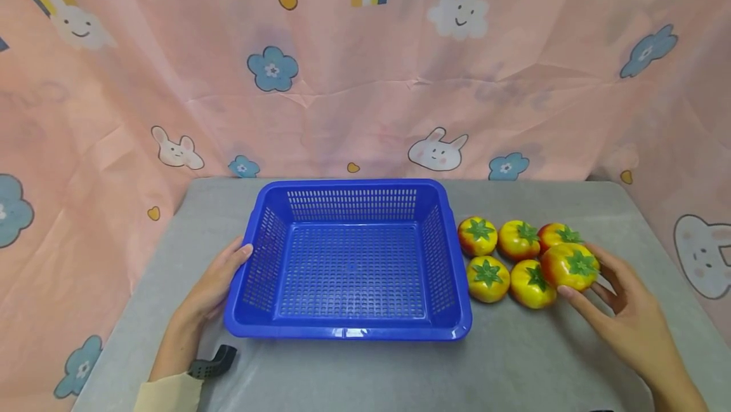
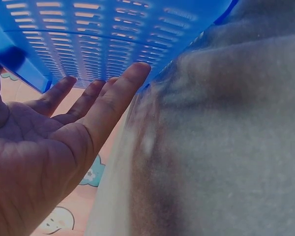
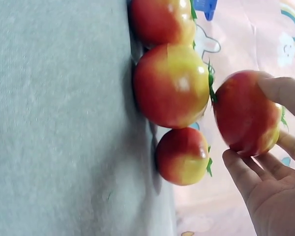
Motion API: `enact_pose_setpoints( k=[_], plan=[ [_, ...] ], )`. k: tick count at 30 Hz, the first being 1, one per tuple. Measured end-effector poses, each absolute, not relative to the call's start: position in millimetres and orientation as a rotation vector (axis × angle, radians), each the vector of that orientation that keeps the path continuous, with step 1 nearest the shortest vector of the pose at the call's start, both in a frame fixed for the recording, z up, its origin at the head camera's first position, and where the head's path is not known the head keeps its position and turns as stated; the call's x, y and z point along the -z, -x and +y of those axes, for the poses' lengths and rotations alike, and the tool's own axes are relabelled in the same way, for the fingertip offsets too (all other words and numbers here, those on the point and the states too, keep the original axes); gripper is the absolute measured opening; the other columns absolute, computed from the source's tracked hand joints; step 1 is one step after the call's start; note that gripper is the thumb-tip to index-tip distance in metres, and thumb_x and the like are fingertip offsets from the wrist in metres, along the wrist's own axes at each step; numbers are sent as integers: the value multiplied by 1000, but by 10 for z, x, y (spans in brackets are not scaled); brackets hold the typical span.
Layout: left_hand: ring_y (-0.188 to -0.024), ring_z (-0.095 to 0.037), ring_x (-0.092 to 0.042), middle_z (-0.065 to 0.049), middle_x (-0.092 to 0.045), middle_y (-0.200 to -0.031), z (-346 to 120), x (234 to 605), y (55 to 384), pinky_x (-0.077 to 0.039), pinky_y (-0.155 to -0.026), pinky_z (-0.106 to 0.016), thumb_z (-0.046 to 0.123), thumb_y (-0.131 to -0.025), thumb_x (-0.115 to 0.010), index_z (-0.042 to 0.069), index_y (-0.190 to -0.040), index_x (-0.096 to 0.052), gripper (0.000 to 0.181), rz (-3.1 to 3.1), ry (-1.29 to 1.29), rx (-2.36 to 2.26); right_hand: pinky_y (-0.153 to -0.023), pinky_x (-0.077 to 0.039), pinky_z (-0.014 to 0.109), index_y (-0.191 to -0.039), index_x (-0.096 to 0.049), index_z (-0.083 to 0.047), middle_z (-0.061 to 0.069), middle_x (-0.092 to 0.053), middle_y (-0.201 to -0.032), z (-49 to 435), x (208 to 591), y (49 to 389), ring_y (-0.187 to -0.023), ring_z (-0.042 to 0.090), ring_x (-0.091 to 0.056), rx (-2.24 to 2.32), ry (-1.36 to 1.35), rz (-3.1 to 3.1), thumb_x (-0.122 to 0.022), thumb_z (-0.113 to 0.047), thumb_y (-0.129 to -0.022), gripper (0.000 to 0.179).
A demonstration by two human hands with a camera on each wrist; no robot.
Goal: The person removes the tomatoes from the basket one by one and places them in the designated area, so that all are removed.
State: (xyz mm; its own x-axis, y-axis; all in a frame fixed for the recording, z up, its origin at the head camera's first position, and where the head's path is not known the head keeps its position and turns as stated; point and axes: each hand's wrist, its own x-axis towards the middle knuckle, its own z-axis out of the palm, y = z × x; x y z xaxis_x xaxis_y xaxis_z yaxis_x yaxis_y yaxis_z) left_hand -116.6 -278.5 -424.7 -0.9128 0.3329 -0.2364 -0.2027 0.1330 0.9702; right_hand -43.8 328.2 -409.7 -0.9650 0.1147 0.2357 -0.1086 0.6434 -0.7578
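A blue plastic basket (image 1: 351, 329) with slotted walls and an open top stands on the table with nothing in it. At its left side is my left hand (image 1: 214, 282), thumb over the rim and fingers against the outer wall, as the left wrist view shows. My right hand (image 1: 634, 320) holds a shiny red-yellow toy tomato (image 1: 571, 266) with a green leafy top, between thumb and fingers. In the right wrist view, this toy tomato (image 3: 247, 115) is off the table, beside the others. Several similar toy tomatoes (image 1: 488, 279) sit in two rows right of the basket.
A grey cloth covers the table (image 1: 365, 374). Behind and at both sides hangs a pink curtain (image 1: 354, 113) printed with rainbows, rabbits and flowers. A dark band (image 1: 212, 362) is on the left wrist.
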Motion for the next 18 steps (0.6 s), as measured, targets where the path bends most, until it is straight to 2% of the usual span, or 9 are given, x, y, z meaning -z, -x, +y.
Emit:
enact_pose_setpoints(
  k=[5, 8, 13, 18],
  plan=[
    [-116, -17, -72, -45, -41, -152, -2782, 4251, 1159, -63, -95, -40, 41, -116, -33, 3, -169, -10, 69, 2026, -109, -1834, -98, -35, -8, -165, -36, -17, 3, -37, -168, 3322, 4143, 413, -141, -15, -34, -1195, 28, -2621, -78, 2, -93, 85],
    [-117, -18, -71, -45, -41, -152, -2785, 4255, 1156, -63, -95, -40, 41, -116, -33, 3, -169, -10, 69, 2027, -110, -1833, -99, -34, -8, -167, -33, -18, -1, -35, -169, 3346, 4165, 407, -143, -15, -33, -1190, 8, -2615, -76, 4, -94, 87],
    [-122, -24, -70, -43, -41, -155, -2794, 4256, 1155, -63, -97, -42, 42, -116, -34, 4, -170, -10, 69, 2038, -114, -1821, -98, -35, -8, -166, -34, -17, -7, -37, -166, 3393, 4191, 407, -141, -15, -35, -1192, -19, -2595, -75, 8, -92, 88],
    [-122, -23, -69, -43, -41, -155, -2793, 4251, 1165, -63, -97, -40, 42, -116, -34, 4, -169, -9, 70, 2035, -103, -1821, -97, -36, -8, -165, -36, -16, -6, -39, -164, 3441, 4223, 404, -139, -16, -37, -1185, 13, -2600, -77, 6, -92, 87]
  ],
)
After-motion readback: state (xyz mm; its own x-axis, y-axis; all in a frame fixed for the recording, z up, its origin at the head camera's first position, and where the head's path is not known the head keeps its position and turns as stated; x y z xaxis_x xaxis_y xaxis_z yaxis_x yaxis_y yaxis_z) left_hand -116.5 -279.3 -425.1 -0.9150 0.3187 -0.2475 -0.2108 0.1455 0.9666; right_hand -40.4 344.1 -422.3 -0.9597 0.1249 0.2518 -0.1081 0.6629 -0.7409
